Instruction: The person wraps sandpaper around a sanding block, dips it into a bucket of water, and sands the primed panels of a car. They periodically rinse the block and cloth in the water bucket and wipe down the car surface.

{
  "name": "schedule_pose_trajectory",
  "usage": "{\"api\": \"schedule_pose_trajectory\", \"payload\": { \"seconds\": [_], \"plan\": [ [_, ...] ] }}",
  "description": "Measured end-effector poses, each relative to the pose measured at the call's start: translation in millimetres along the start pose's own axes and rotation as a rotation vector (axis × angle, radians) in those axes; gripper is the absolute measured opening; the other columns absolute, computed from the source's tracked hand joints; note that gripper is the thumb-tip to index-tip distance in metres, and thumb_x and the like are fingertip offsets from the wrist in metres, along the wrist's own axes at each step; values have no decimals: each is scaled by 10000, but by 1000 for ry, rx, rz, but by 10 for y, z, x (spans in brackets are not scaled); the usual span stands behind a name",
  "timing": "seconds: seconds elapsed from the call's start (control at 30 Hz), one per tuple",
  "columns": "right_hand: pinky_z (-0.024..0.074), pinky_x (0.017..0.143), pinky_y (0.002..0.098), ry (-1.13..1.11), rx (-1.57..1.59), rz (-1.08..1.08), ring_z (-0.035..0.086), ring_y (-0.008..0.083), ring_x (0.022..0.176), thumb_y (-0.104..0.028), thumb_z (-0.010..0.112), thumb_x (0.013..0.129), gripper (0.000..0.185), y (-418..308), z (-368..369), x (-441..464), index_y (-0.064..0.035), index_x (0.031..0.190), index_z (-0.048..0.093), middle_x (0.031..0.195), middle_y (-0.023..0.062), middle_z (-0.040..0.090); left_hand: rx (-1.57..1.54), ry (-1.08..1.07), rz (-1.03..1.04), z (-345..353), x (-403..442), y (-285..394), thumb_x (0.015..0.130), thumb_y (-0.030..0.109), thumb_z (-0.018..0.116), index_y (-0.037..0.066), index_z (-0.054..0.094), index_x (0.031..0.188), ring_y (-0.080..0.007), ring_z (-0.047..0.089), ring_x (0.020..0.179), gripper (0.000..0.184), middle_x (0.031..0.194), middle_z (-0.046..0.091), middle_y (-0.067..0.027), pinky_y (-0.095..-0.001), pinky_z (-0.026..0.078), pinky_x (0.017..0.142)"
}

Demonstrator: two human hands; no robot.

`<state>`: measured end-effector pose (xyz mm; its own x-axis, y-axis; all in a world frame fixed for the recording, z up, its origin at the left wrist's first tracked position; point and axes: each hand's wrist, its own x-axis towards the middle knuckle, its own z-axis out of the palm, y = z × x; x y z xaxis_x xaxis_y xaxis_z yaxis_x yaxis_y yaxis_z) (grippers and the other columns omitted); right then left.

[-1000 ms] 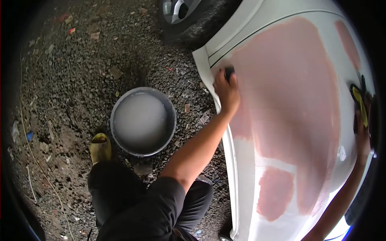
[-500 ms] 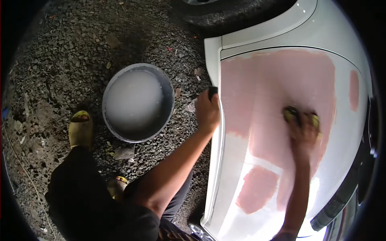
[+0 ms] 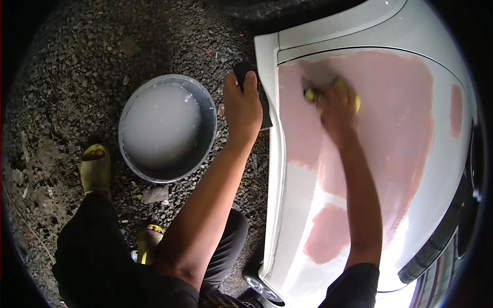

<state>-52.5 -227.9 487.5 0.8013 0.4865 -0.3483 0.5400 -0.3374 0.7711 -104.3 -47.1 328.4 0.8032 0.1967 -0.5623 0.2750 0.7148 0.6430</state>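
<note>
My left hand (image 3: 243, 110) is closed round a flat, dark rectangular sheet or block (image 3: 266, 118), just left of the car panel's lower edge; its exact kind is unclear. My right hand (image 3: 339, 110), slightly blurred, presses a yellow-and-black sponge-like pad (image 3: 357, 103) against a large pinkish patch (image 3: 380, 128) on the white car panel (image 3: 303, 190). The fingers cover most of the pad. Around it the pink surface looks smooth, with a grey shadow above the hand. A smaller pink patch (image 3: 327, 233) lies lower on the panel.
A round grey tub (image 3: 123, 149) of cloudy whitish liquid stands on the gravel (image 3: 77, 77) at left. My feet wear yellow slippers (image 3: 95, 174). A dark tyre (image 3: 287, 18) is at the top, a wheel (image 3: 263, 290) at the bottom.
My right hand has swept up and left across the pink patch with the pad. My left hand has moved up and left from the panel edge, showing more of the dark piece.
</note>
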Motion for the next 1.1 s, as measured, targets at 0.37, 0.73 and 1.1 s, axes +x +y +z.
{"api": "schedule_pose_trajectory", "payload": {
  "seconds": [0.37,0.73,1.1],
  "plan": [
    [415,1114,510,187,1064,120,561,341,1175,-13,770,680,415,-2268,-540,-907,-130,1074,712,1164,100,612,171,7,310,-500,420,175,893,235,763,-25,532,1342,-242,583,1104,568,1266,574,-168,-342,470,955],
    [350,1158,564,328,1175,74,466,411,1347,-178,757,814,562,-3081,-724,182,34,1304,583,1406,231,519,191,-53,423,-808,434,543,820,120,829,-31,486,1316,-184,603,1086,621,1195,614,-136,-318,514,925],
    [277,1199,533,433,902,700,426,385,1416,-197,612,927,756,-2626,-538,146,60,1559,287,1538,235,423,653,-103,109,-633,-214,28,885,449,713,-54,390,1463,-448,679,1081,831,1144,680,-316,-458,518,943]
  ]
}}
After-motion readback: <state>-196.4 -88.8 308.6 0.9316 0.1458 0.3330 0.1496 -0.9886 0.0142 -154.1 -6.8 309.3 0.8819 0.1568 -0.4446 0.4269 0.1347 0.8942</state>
